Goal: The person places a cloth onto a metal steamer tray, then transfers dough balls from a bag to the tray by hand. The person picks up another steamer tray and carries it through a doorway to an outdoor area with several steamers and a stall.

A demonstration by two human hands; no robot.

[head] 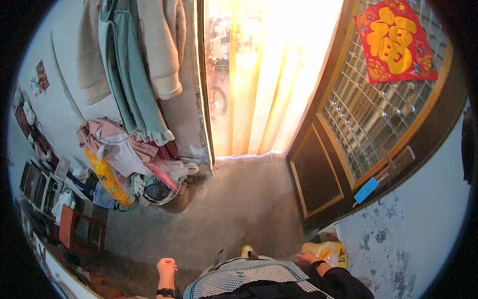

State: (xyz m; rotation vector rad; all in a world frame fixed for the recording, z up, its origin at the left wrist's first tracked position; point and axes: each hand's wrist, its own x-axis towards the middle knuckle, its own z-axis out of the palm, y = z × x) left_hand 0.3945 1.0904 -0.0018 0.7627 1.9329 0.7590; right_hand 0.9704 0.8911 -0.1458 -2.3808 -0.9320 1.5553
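Note:
My left hand (167,265) is held low in front of me with its fingers curled, a dark band at the wrist, and nothing visible in it. At the lower right, my right hand (308,257) is near the side of my checked apron (246,276); its fingers are bent, and the view does not settle whether they hold anything. Just beyond that hand lies a yellowish plastic bag (330,252) by the wall. The tip of a yellow and white shoe (247,250) shows past the apron.
Ahead, a bright curtain (257,93) hangs in the doorway. An opened wooden door (317,168) stands right. At left are hanging clothes (130,74), a bucket (175,200), a yellow packet (108,177) and a red-brown wooden stool (67,226) on the concrete floor (224,209).

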